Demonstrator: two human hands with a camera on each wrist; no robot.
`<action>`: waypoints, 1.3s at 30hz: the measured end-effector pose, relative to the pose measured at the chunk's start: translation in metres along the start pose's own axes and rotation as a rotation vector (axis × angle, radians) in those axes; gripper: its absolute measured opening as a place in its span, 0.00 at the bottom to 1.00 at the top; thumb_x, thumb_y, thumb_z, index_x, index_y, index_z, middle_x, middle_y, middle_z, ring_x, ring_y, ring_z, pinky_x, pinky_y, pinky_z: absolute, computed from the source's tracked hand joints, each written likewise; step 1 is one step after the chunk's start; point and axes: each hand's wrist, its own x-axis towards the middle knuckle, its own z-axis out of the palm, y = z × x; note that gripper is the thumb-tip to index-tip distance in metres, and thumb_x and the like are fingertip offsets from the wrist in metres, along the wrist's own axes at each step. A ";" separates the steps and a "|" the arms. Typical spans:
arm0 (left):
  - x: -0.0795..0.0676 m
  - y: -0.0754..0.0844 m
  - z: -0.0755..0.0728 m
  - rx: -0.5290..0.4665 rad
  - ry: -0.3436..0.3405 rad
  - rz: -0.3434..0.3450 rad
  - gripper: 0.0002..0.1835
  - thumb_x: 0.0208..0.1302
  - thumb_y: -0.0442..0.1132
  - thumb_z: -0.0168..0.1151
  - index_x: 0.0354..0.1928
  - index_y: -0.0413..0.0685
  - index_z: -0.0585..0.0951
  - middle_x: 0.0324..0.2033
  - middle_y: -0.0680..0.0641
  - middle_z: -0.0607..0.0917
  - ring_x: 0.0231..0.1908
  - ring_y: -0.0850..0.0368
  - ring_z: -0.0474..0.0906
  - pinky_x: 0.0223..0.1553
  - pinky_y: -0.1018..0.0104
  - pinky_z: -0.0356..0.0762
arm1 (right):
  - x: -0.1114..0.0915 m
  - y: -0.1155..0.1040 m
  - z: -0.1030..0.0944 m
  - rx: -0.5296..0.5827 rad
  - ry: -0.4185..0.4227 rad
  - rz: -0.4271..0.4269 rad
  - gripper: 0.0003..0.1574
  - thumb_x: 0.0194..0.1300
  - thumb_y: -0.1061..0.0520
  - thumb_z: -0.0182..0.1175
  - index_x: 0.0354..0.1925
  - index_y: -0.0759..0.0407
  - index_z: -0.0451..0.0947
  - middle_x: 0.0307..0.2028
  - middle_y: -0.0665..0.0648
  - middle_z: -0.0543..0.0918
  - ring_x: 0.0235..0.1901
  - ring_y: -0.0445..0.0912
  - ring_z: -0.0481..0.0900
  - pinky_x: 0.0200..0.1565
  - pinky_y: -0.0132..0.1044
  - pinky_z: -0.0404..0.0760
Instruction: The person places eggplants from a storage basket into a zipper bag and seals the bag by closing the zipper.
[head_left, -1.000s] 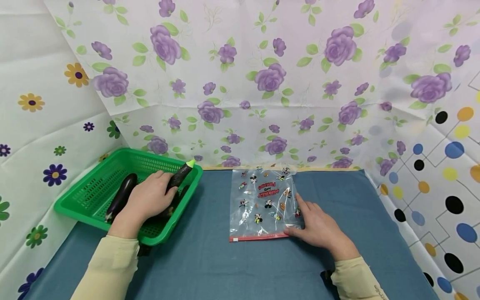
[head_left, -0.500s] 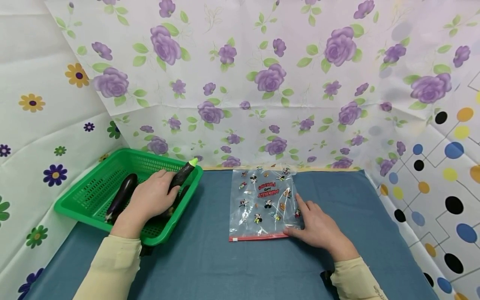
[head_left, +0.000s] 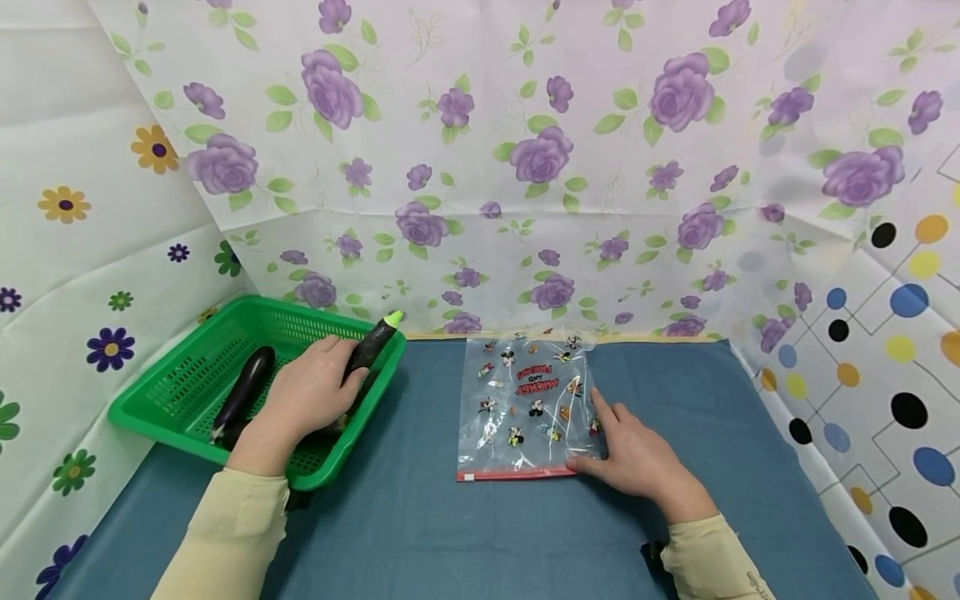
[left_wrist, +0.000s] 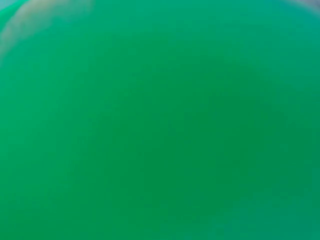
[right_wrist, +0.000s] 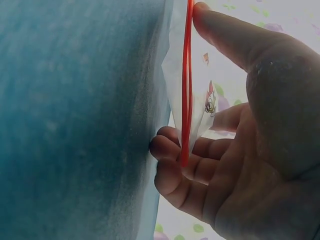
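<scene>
In the head view my left hand (head_left: 312, 390) reaches into the green plastic basket (head_left: 172, 400). It holds a dark eggplant (head_left: 369, 347) with a bright green tip, which sticks out past the fingers toward the basket's far right corner. Another glossy eggplant (head_left: 246, 387) lies on the left inside, and more dark ones are partly hidden under the hand. Resting on the right edge of a clear zip bag (head_left: 517, 417) with cartoon prints is my right hand (head_left: 637, 454). In the right wrist view the thumb (right_wrist: 220, 27) touches the bag's red zip strip (right_wrist: 186, 85), well apart from the other fingers.
A blue cloth (head_left: 420, 533) covers the table, and the bag lies flat on it. The basket stands at the left against a flower-printed sheet (head_left: 90, 250). Patterned sheets also rise behind and on the right. Blurred green fills nearly the whole left wrist view.
The left hand and its eggplant have shifted slightly right and away from me, so the green tip sits nearer the basket's rim. The right hand and bag have barely moved.
</scene>
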 end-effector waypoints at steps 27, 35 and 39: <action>0.007 0.026 -0.002 -0.027 0.047 0.037 0.25 0.85 0.47 0.62 0.73 0.39 0.79 0.58 0.38 0.84 0.55 0.40 0.82 0.47 0.39 0.84 | -0.001 -0.003 0.001 0.030 -0.057 -0.006 0.83 0.66 0.15 0.67 0.91 0.61 0.42 0.78 0.81 0.65 0.66 0.75 0.80 0.59 0.70 0.82; 0.007 0.035 -0.001 -0.038 0.089 0.057 0.25 0.84 0.47 0.63 0.73 0.39 0.79 0.57 0.38 0.84 0.55 0.40 0.82 0.46 0.40 0.84 | -0.001 -0.002 0.001 0.029 -0.058 -0.001 0.82 0.66 0.15 0.67 0.91 0.60 0.42 0.79 0.80 0.64 0.67 0.75 0.79 0.60 0.70 0.81; 0.007 0.040 0.000 -0.032 0.103 0.066 0.25 0.84 0.47 0.65 0.72 0.40 0.80 0.56 0.39 0.84 0.53 0.41 0.82 0.45 0.41 0.84 | -0.001 -0.003 0.001 0.031 -0.056 -0.002 0.82 0.66 0.15 0.67 0.91 0.60 0.42 0.79 0.80 0.64 0.67 0.74 0.79 0.60 0.70 0.82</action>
